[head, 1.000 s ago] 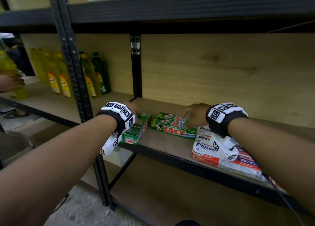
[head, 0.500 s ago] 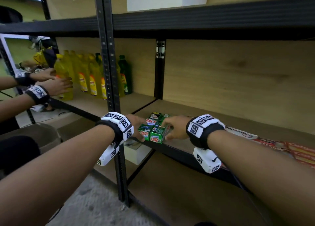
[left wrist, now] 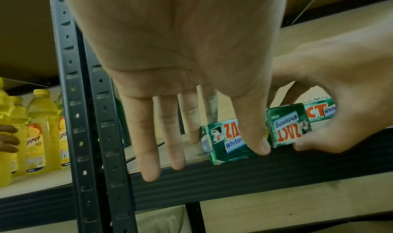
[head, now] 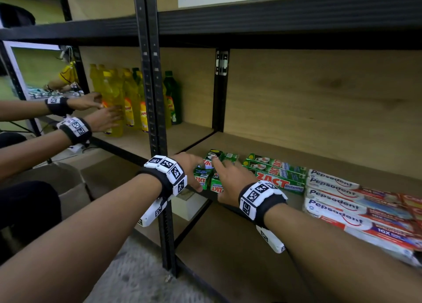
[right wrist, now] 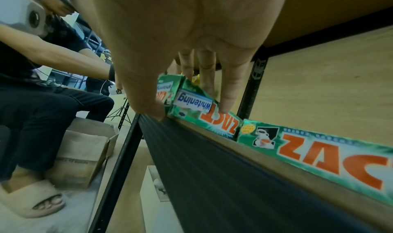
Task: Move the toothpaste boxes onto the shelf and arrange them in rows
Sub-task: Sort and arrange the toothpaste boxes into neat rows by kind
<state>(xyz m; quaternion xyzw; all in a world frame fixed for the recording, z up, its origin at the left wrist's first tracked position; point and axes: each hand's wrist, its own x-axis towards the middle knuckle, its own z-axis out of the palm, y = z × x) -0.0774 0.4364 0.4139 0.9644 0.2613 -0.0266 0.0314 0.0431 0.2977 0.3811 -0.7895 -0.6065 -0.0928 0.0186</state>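
Two green ZACT toothpaste boxes stand end-on, side by side, at the front left of the wooden shelf (head: 319, 163). My left hand (head: 198, 174) (left wrist: 229, 144) holds the left box (head: 202, 177) (left wrist: 223, 140), thumb on its front right corner and fingers along its left side. My right hand (head: 218, 179) (right wrist: 191, 111) pinches the right box (head: 217, 185) (left wrist: 287, 130) (right wrist: 197, 105), thumb at the front and fingers on top. More ZACT boxes (head: 276, 172) (right wrist: 319, 151) lie sideways just to the right. White and red Pepsodent boxes (head: 342, 197) lie further right.
A black upright post (head: 155, 124) stands just left of my left hand. Yellow and green bottles (head: 132, 101) fill the neighbouring bay, where another person's hands (head: 100, 115) work. A cardboard box (right wrist: 85, 145) sits on the floor below. The back of my shelf is bare wood.
My right hand left the sideways ZACT pile and moved left to a box standing beside the one in my left hand. The head view has swung to the left.
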